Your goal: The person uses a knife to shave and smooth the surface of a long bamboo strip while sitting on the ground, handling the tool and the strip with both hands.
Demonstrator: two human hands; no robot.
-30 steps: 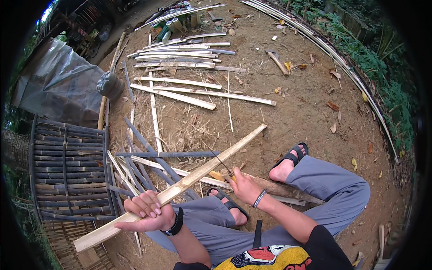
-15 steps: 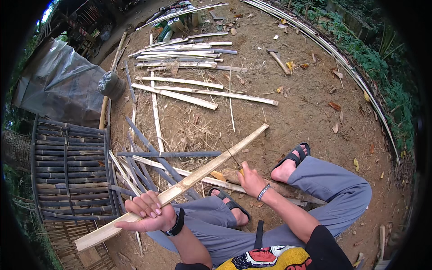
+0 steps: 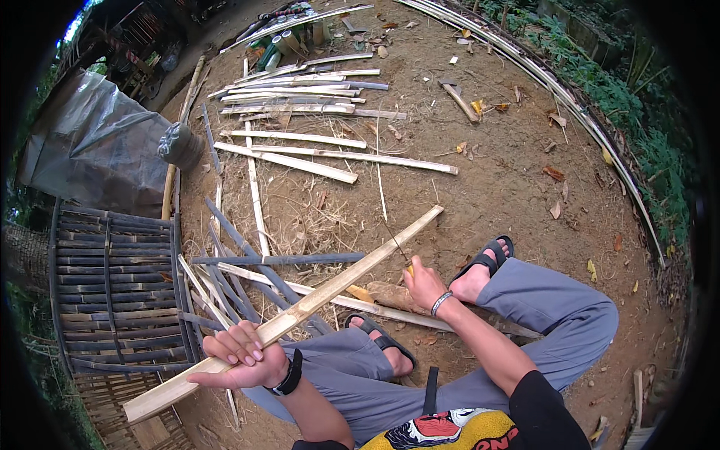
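Observation:
A long, pale strip of split bamboo point(image 3: 337, 283) slants across in front of me, its near end at the lower left and its far end pointing up to the right. My left hand point(image 3: 244, 356) is closed around it toward the near end, thumb lying along it. In my right hand point(image 3: 426, 286) is a knife point(image 3: 401, 249), its yellowish handle gripped and its thin dark blade crossing the strip toward the far end. Below the strip, a short piece of log point(image 3: 394, 296) lies on the ground near my feet, partly hidden by my right arm.
Split bamboo strips point(image 3: 292, 97) lie in rows farther off, with darker ones point(image 3: 292, 259) piled at left. A slatted bamboo rack point(image 3: 120, 285) stands left, below a plastic sheet point(image 3: 97, 142). A hammer-like tool point(image 3: 460, 101) rests on the dirt. Long strips point(image 3: 540, 75) edge the greenery.
My right hand has moved slightly up and to the right, and the blade is farther along the strip toward its far end. My left hand keeps its hold.

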